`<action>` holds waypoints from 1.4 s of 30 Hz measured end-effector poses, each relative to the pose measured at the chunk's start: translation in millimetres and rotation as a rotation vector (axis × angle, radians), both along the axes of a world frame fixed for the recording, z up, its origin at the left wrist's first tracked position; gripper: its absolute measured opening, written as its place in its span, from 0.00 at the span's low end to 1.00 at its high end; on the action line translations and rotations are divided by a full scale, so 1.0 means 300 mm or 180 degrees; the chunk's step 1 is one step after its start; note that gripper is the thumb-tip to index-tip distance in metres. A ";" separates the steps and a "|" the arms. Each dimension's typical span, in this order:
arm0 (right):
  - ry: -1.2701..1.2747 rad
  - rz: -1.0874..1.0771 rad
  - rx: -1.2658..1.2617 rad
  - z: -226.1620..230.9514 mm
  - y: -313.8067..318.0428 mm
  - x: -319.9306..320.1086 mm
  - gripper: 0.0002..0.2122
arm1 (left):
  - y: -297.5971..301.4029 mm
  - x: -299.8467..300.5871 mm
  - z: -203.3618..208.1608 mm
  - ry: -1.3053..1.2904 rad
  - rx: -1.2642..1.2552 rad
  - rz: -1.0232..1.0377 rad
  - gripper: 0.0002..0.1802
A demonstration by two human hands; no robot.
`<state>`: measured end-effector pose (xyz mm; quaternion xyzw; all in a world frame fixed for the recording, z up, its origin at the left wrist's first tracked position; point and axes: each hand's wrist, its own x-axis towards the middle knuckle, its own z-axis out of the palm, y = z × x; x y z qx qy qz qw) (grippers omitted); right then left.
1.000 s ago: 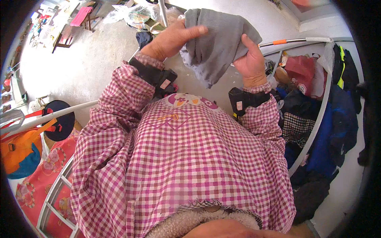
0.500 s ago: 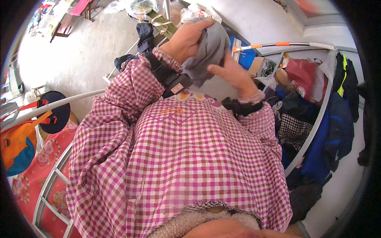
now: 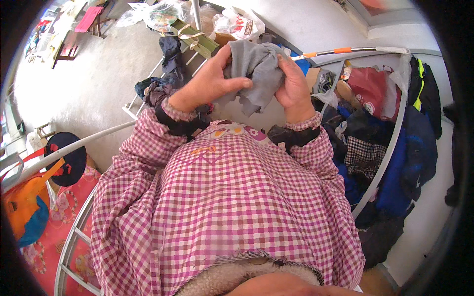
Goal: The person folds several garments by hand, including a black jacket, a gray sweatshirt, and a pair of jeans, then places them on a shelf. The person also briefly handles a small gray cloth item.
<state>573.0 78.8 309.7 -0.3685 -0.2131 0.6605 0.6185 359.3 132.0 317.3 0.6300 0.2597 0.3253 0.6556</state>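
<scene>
Between the two hands: a bunched grey cloth (image 3: 259, 74), its lower edge hanging just below the fingers.
Left hand (image 3: 210, 84): clamped on the cloth's left side, thumb across the front, the other fingers mostly hidden.
Right hand (image 3: 295, 91): clamped on the cloth's right side, thumb near its upper part.
Smock (image 3: 247, 197): pink-checked, below the fingers, with dark bands at both wrists.
Left of the fingers: dark clothes (image 3: 170, 52) on a white frame (image 3: 131, 112).
Above the fingers: a white plastic bag (image 3: 237, 24).
Right of the fingers: a dark red bag (image 3: 368, 89) above a black-and-white checked cloth (image 3: 365, 155).
</scene>
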 end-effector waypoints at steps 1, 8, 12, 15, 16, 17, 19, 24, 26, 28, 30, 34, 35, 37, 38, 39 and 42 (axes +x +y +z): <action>-0.0010 -0.0029 0.0005 0.006 -0.004 0.001 0.16 | -0.012 0.009 -0.006 0.0224 0.0113 0.0116 0.36; 0.0174 -0.0037 -0.0102 0.095 -0.010 -0.031 0.16 | -0.055 0.059 0.000 -0.0043 0.0941 0.0553 0.35; -0.0923 -0.0238 -0.0167 0.118 0.022 -0.015 0.17 | -0.058 0.125 0.040 0.0832 0.0795 0.0480 0.34; -0.1099 -0.0353 -0.0023 0.120 0.025 0.051 0.18 | -0.040 0.167 0.081 0.0637 0.0379 0.0461 0.31; -0.1050 -0.0329 -0.0016 0.121 0.018 0.077 0.18 | -0.033 0.175 0.097 0.0893 0.0521 0.0493 0.30; -0.0996 -0.0302 -0.0022 0.123 0.008 0.101 0.18 | -0.025 0.183 0.114 0.1240 0.0693 0.0304 0.29; -0.1100 -0.0232 0.0055 0.128 -0.012 0.144 0.19 | -0.014 0.200 0.149 0.1941 0.1018 -0.0072 0.29; -0.1193 -0.0062 0.0221 0.145 -0.014 0.210 0.19 | -0.031 0.256 0.207 0.2092 0.3296 0.1012 0.23; -0.1241 -0.0010 0.0189 0.153 -0.009 0.212 0.19 | -0.036 0.266 0.221 0.1480 0.3741 0.0865 0.21; -0.1403 0.0212 0.0269 0.161 -0.011 0.208 0.19 | -0.035 0.273 0.228 0.1390 0.3990 0.0545 0.22; -0.1500 0.0376 0.0287 0.168 -0.019 0.202 0.19 | -0.027 0.274 0.228 0.1367 0.3991 0.0357 0.21; -0.1886 0.0398 0.0357 0.182 -0.039 0.218 0.19 | -0.005 0.264 0.216 0.0985 0.2944 0.0460 0.15; -0.2064 0.0389 0.0409 0.187 -0.042 0.229 0.19 | -0.002 0.257 0.213 0.0790 0.2519 0.0555 0.12; -0.2653 0.0454 0.0426 0.201 -0.047 0.267 0.19 | 0.002 0.245 0.209 0.0625 0.1719 0.0475 0.09; -0.2951 0.0492 0.0438 0.204 -0.049 0.282 0.19 | 0.006 0.237 0.209 0.0541 0.1320 0.0446 0.08; -0.2759 0.0598 0.0272 0.212 -0.061 0.299 0.28 | 0.004 0.234 0.207 0.0558 0.1106 0.0444 0.08; -0.2674 0.1026 0.2049 0.209 -0.102 0.286 0.45 | 0.009 0.222 0.208 0.0633 0.1259 0.0358 0.09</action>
